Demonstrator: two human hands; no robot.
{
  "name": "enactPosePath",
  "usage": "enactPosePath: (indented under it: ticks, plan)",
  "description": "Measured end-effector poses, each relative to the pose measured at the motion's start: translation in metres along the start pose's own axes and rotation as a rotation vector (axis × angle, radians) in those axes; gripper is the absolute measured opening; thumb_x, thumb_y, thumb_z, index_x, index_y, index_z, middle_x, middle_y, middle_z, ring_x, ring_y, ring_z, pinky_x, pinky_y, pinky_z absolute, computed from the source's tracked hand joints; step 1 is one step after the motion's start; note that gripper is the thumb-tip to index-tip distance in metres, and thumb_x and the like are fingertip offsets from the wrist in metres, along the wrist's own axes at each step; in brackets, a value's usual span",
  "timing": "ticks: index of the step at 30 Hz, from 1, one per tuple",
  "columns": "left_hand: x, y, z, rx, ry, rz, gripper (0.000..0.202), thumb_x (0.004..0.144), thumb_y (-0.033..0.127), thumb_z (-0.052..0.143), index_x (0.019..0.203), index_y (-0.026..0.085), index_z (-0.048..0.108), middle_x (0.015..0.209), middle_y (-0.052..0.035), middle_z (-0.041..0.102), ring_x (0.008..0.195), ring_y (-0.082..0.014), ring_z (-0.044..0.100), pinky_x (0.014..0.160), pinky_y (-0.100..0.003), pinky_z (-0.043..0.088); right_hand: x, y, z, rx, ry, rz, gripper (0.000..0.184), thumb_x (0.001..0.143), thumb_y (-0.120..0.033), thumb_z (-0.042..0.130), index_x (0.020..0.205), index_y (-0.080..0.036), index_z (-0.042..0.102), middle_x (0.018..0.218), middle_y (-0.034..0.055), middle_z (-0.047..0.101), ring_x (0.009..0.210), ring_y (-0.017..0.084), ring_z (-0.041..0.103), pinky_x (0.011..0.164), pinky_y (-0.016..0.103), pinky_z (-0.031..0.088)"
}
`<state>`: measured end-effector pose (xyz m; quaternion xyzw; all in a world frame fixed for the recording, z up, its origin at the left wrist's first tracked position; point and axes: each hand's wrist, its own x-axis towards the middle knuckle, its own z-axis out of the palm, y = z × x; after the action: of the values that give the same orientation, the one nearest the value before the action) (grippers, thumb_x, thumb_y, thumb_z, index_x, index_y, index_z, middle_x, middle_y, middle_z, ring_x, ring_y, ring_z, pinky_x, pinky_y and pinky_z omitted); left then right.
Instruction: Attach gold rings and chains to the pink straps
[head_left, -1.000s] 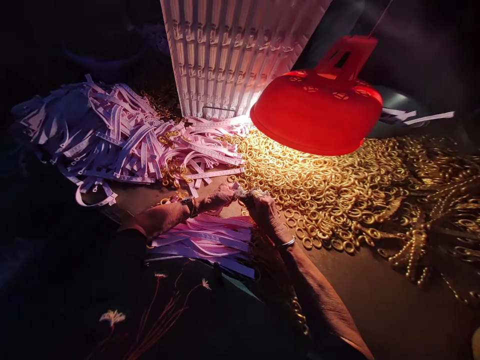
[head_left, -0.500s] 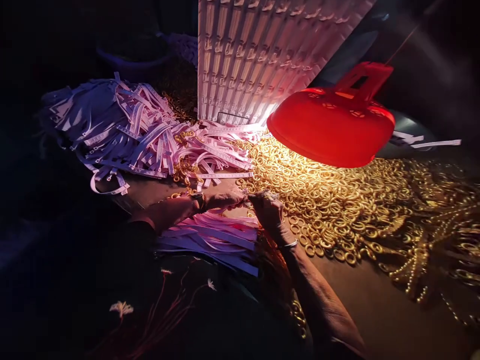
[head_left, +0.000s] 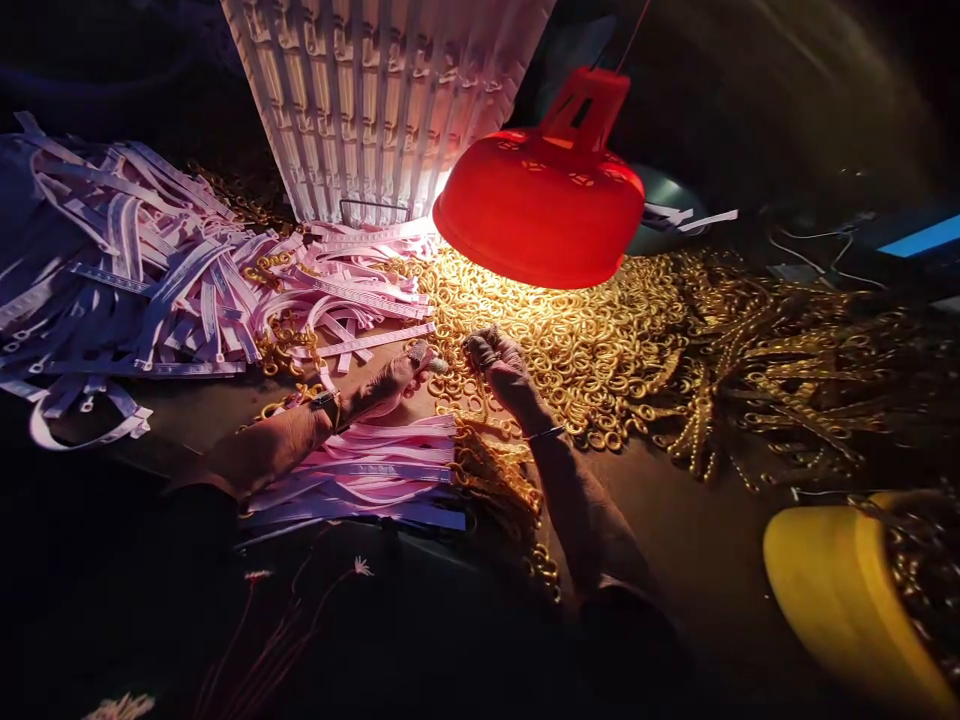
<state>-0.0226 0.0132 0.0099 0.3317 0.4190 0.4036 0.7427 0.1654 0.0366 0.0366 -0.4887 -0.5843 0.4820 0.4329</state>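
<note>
My left hand [head_left: 397,382] is over the near bundle of pale pink straps [head_left: 390,470]. Its thumb and forefinger, with pale coverings on their tips, point right and stand slightly apart; nothing shows between them. To its right, my right hand [head_left: 504,368] is closed in a pinch at the edge of a heap of gold rings [head_left: 592,340]. What the pinch holds is too small to make out. Gold chain links [head_left: 491,460] lie at the right ends of the near straps, below my right wrist.
A red lamp shade [head_left: 540,205] hangs low over the rings. Behind stands a ribbed pale panel [head_left: 375,110]. A large pile of straps [head_left: 150,260] lies left. Gold chains [head_left: 765,370] spread right, and a yellow container [head_left: 825,570] with metal links stands near right.
The view has swung right, bringing the yellow container into sight. My hands, close together before, have moved apart, the right one now at the gold rings.
</note>
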Motion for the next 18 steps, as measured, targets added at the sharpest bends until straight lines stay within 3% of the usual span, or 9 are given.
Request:
enactPosePath:
  ticks: [3,6,13,18]
  plan:
    - [0.003,0.002,0.005,-0.037,0.051,-0.025,0.021,0.077,0.032,0.065,0.071,0.014,0.056,0.050,0.0028,0.044,0.045,-0.0055,0.031,0.045,-0.021,0.020,-0.013,-0.002,0.015,-0.194,-0.033,-0.048,0.049,0.087,-0.068,0.049,0.074,-0.021,0.047,0.062,-0.0021,0.049,0.057,0.010,0.045,0.055,0.025,0.038]
    - [0.007,0.002,0.007,-0.040,0.070,-0.043,0.018,0.073,0.026,0.066,0.068,0.013,0.055,0.048,0.0032,0.042,0.044,-0.0049,0.031,0.044,-0.020,0.020,-0.017,-0.002,0.028,-0.313,0.031,-0.127,0.046,0.091,-0.064,0.046,0.072,-0.022,0.043,0.060,-0.0018,0.046,0.057,0.011,0.043,0.055,0.027,0.037]
    - [0.001,0.005,0.011,-0.121,0.015,-0.101,0.028,0.065,0.021,0.072,0.065,0.015,0.046,0.050,0.0058,0.037,0.041,-0.0033,0.029,0.040,-0.017,0.018,-0.022,0.003,0.040,-0.234,0.022,-0.094,0.046,0.093,-0.065,0.040,0.077,-0.022,0.045,0.061,-0.0001,0.049,0.053,0.012,0.043,0.054,0.029,0.037]
    - [-0.004,0.012,0.014,-0.054,0.046,-0.070,0.020,0.067,0.016,0.071,0.068,0.014,0.051,0.051,0.0048,0.038,0.042,-0.0028,0.025,0.042,-0.019,0.016,-0.024,0.004,0.043,-0.308,0.118,-0.139,0.050,0.092,-0.068,0.036,0.074,-0.023,0.041,0.062,-0.0001,0.046,0.057,0.012,0.040,0.057,0.029,0.036]
